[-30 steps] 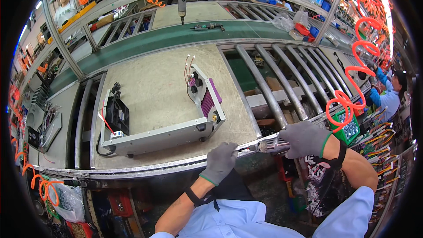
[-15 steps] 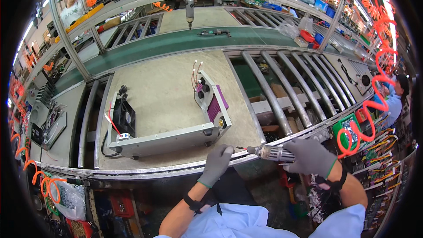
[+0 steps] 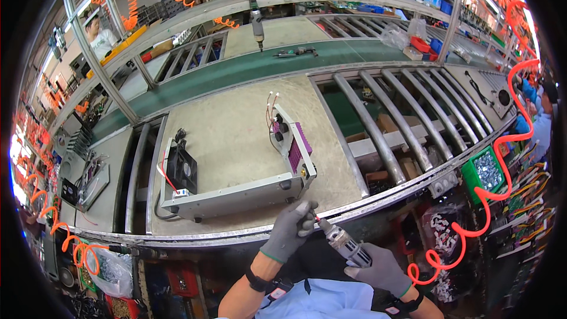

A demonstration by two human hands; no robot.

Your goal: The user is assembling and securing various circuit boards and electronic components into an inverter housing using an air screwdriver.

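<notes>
My right hand [image 3: 383, 270], in a grey glove, grips a cylindrical power screwdriver [image 3: 347, 247]. Its bit points up and to the left. Close to that tip, the gloved fingers of my left hand [image 3: 289, 233] are curled together; whatever they pinch is too small to make out. Just beyond my hands stands a grey metal chassis [image 3: 236, 199], open at the top, on a flat board [image 3: 236, 118]. A black fan [image 3: 182, 168] is fitted at its left end. The right end carries a purple heat sink [image 3: 299, 149], black round parts and thin wires standing up.
Metal rollers [image 3: 387, 124] lie right of the board. A green bin [image 3: 485, 171] of small metal parts stands at the right, beside a coiled orange hose [image 3: 440, 254]. Another screwdriver [image 3: 257, 26] hangs over the green belt [image 3: 236, 62]. At the left lies another chassis [image 3: 94, 186].
My right hand has come left and nearer my body, turning the screwdriver from nearly level to slanting up-left. The left fingers have curled beside its tip. The whole view has shifted slightly.
</notes>
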